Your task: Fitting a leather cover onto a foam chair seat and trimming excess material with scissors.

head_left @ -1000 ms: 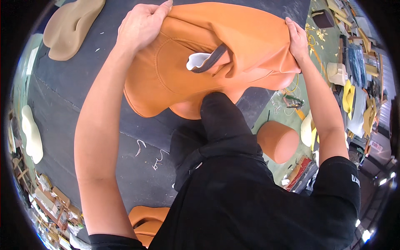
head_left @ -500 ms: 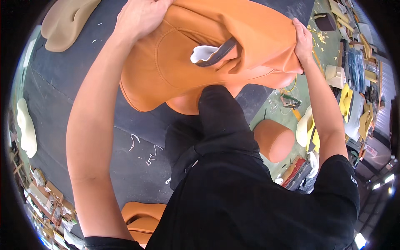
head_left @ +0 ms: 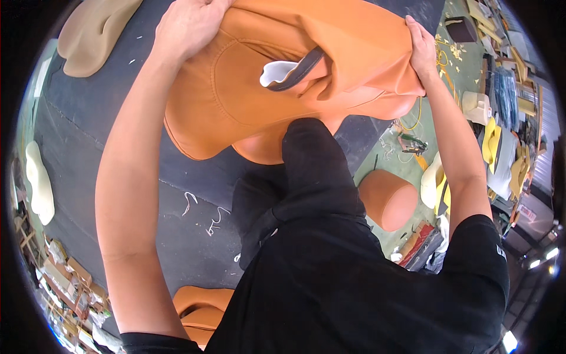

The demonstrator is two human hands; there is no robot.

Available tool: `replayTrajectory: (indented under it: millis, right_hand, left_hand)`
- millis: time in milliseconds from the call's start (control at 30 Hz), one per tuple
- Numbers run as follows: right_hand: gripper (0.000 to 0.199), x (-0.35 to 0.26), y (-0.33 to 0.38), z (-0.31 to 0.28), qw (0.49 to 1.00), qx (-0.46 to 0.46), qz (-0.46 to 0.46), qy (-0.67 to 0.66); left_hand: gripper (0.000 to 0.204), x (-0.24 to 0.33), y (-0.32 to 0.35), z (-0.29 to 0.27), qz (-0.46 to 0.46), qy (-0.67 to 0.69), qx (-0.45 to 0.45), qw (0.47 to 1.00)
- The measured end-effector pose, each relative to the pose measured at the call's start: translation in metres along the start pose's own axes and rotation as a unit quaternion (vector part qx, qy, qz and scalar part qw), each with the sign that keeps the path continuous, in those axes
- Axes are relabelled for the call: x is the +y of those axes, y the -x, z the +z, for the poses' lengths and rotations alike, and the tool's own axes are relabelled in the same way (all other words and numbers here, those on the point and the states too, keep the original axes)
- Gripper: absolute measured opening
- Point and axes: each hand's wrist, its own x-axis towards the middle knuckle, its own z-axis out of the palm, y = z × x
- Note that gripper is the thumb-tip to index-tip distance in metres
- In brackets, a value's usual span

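A large orange leather-like cover (head_left: 259,94) spans the upper middle, with stitched seams and loose folds. Its opening shows a white lining and a dark edge strip (head_left: 302,69). My left hand (head_left: 191,26) grips the cover's far left edge; some fingertips are cut off by the picture's top. On the opposite side, my right hand (head_left: 422,52) is closed on the cover's right edge, its fingers partly hidden by the material. Beneath the cover, a rounded orange part (head_left: 259,147) shows beside my black-clad knee (head_left: 312,144), which touches or presses against it.
The dark work surface (head_left: 88,165) carries thread scraps and a tan foam form (head_left: 97,35). Another orange piece (head_left: 203,304) lies near my left side. A brown round pouf (head_left: 387,199) stands on the green floor at right, near stacked materials and cords.
Both hands have shifted slightly left, and the cover has moved with them. Its opening sits a little further left and higher; both hands keep their hold.
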Motion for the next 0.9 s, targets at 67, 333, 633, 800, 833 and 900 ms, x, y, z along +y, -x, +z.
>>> replayTrajectory:
  millis: [67, 333, 633, 800, 833, 900]
  right_hand:
    - [0.053, 0.004, -0.007, 0.004, 1.000, 0.006, -0.017, 0.002]
    - [0.055, -0.004, 0.026, -0.011, 0.998, 0.039, -0.047, 0.013]
    - [0.054, -0.017, 0.021, -0.006, 0.998, -0.031, -0.009, -0.058]
    - [0.049, -0.001, 0.015, -0.004, 0.998, 0.008, -0.066, -0.004]
    - [0.049, 0.004, 0.014, -0.008, 0.995, 0.000, -0.094, 0.021]
    - [0.050, 0.010, 0.013, -0.011, 0.992, -0.007, -0.120, 0.044]
  left_hand:
    - [0.054, -0.001, -0.002, 0.002, -0.005, 0.014, 0.000, 1.000]
    - [0.056, 0.023, 0.024, 0.005, -0.005, -0.047, 0.006, 0.999]
    - [0.057, 0.006, 0.041, -0.005, -0.011, -0.049, 0.044, 0.998]
    - [0.058, 0.008, 0.042, -0.010, -0.029, -0.047, 0.031, 0.998]
    - [0.058, 0.010, 0.040, -0.010, -0.043, -0.056, 0.013, 0.997]
    - [0.058, 0.012, 0.040, -0.008, -0.035, -0.054, 0.023, 0.998]
